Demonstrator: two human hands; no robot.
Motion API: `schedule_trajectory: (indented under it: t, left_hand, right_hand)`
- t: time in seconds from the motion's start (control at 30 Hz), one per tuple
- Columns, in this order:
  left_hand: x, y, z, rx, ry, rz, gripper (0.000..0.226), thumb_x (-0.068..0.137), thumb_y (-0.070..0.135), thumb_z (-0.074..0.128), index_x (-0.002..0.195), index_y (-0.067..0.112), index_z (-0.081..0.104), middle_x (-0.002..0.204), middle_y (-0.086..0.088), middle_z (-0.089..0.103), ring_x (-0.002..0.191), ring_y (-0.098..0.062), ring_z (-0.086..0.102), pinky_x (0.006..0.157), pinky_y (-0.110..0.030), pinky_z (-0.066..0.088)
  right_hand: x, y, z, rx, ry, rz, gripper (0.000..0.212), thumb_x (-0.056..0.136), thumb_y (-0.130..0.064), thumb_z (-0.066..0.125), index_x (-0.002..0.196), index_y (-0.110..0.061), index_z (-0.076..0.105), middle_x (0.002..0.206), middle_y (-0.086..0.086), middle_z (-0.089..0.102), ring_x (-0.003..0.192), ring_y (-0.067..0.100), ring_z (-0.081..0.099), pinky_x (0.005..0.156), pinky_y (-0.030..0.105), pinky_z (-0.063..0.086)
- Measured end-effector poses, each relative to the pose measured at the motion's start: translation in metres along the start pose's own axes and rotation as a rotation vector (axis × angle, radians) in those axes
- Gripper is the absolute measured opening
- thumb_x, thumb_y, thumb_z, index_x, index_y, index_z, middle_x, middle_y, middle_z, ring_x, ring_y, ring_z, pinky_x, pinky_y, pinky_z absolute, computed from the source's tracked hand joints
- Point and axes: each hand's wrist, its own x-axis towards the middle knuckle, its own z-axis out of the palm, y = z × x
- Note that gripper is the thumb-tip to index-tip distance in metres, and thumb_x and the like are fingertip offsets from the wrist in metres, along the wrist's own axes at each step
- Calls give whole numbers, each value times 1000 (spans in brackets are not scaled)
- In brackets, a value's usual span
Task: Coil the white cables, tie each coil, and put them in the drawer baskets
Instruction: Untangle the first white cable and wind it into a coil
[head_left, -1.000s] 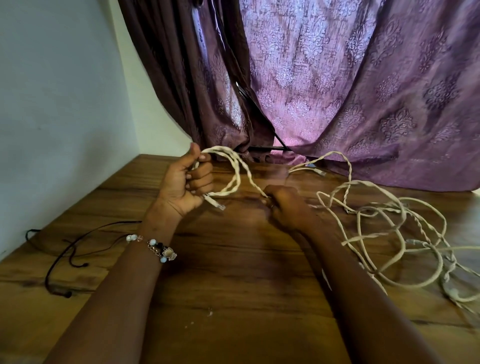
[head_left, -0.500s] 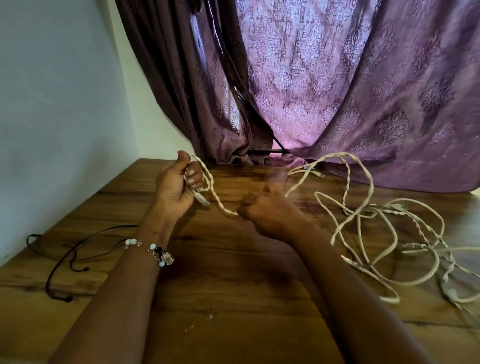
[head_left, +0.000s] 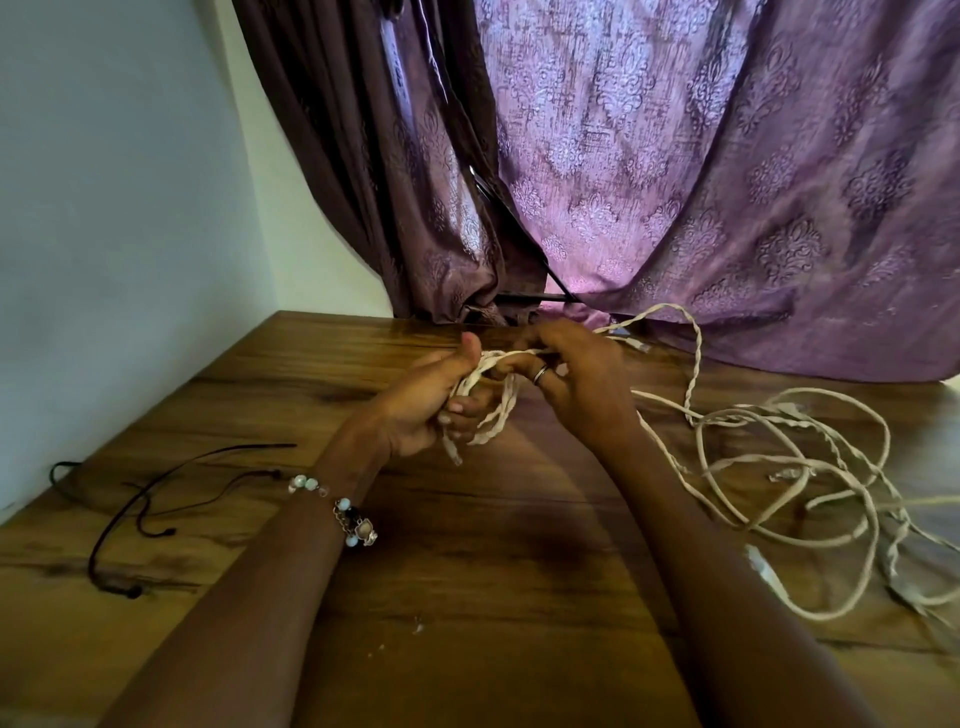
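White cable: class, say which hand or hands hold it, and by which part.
Both hands hold the white cable. The left hand grips the gathered loops near its plug end; the right hand pinches the strand where it joins the loops.

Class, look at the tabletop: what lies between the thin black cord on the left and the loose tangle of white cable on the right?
In the head view, the two forearms cross that stretch of wooden table, between black cord and white cable tangle.

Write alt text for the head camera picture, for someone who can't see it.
Two bare hands, left hand and right hand, wind a white cable into a coil above a wooden table. More white cable lies tangled to the right, purple curtains behind.
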Motion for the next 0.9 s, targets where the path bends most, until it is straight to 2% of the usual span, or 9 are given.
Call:
schedule_trajectory:
  t: [0.07,0.13,0.23,0.37,0.47,0.57,0.7,0.8,0.9]
  left_hand:
    - [-2,1,-4,-37,-71,-14,50,89,51,36,81,7,58,37,7,28,28,-1,19,38,-12,17]
    - [-5,0,-9,-83,-119,20,41,90,44,45,78,9,62,36,9,29,28,0,22,38,-10,21]
    - [-6,2,-12,-196,-87,52,30,88,35,53,74,9,58,35,9,31,26,0,25,36,-9,28]
    - [-3,3,-11,-298,-29,3,29,90,25,43,69,9,55,34,8,31,25,0,25,33,-10,28]
    - [-1,2,-12,-291,-63,-61,24,86,23,45,71,9,58,36,8,32,26,0,25,31,-11,27]
    - [1,-2,-10,-222,-77,-123,17,83,24,48,80,7,53,38,7,32,26,-1,24,31,-11,25]
    - [4,-4,-2,-142,-1,-139,23,88,28,44,78,9,50,37,7,26,25,-1,20,34,-7,23]
    - [3,-1,-4,-111,49,-146,32,88,38,45,74,10,46,36,8,24,25,-1,18,35,-7,16]
    - [1,3,-9,-172,79,-142,38,92,45,40,70,14,43,34,9,23,24,-1,16,34,-7,13]
  right_hand:
    - [-1,3,1,56,-8,-7,13,82,-18,65,89,-8,70,80,5,67,73,14,58,64,32,45]
    - [-2,8,4,116,-43,5,17,86,-11,60,98,-6,71,87,6,68,79,12,58,69,26,45]
    - [-6,14,7,187,-123,45,28,95,-16,51,116,-5,65,100,8,64,94,11,57,83,19,43]
    - [-7,11,9,365,-258,139,33,95,-17,51,123,-2,59,113,7,66,104,15,62,89,25,48]
    - [-7,10,12,413,-350,216,45,92,-24,53,131,-4,54,121,8,64,112,16,61,94,27,48]
    - [-10,12,19,251,-393,148,48,87,-15,54,134,-3,50,114,9,61,107,19,58,90,24,43]
    - [-11,13,23,104,-321,31,44,83,0,50,127,5,55,111,20,63,104,30,60,89,13,35]
    - [-7,13,17,69,-326,-14,32,88,-11,58,119,-3,63,99,9,64,91,10,55,78,2,32]
    - [-5,11,5,103,-319,26,29,90,-22,60,111,-4,66,81,-8,57,70,-4,48,66,3,34]
